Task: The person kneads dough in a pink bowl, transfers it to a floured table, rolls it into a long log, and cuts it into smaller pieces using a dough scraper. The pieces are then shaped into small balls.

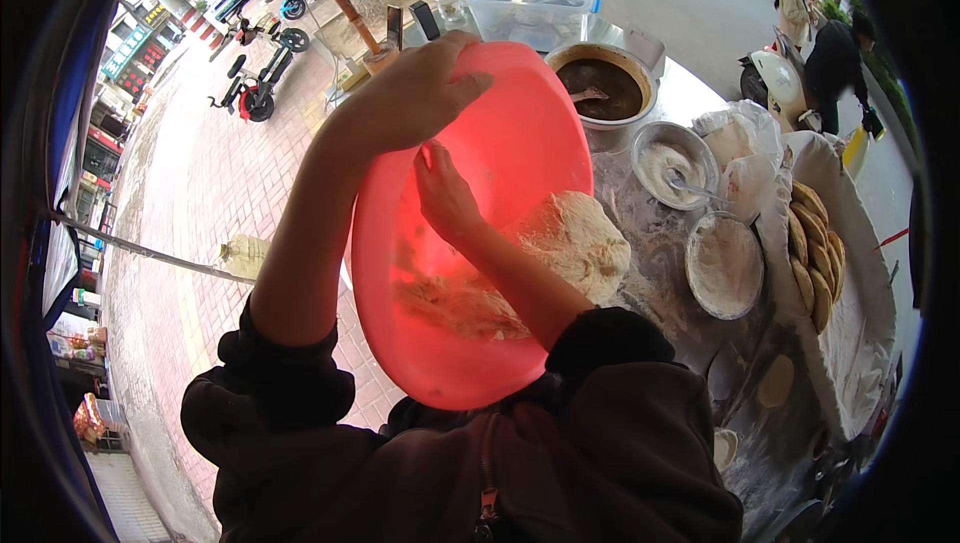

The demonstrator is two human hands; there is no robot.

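A large red plastic basin (480,378) is tipped on its side in front of me, its mouth turned partly toward the worktable. My left hand (427,85) grips its far rim, thumb on the inner side. My right hand (448,198) is inside, fingers against the inner wall; whether they pinch something red there I cannot tell. A big lump of pale dough (581,243) bulges from the basin on the table side. More sticky dough (457,306) clings to the inner wall beneath my right forearm.
The floury metal worktable (637,288) holds a pot of dark sauce (611,85), a flour bowl (673,168) with a spoon, a floured oval dish (724,265) and a cloth-lined basket (847,363) of flatbreads (814,258). Behind stands a clear plastic bin (531,6). Two people are by a scooter (786,81).
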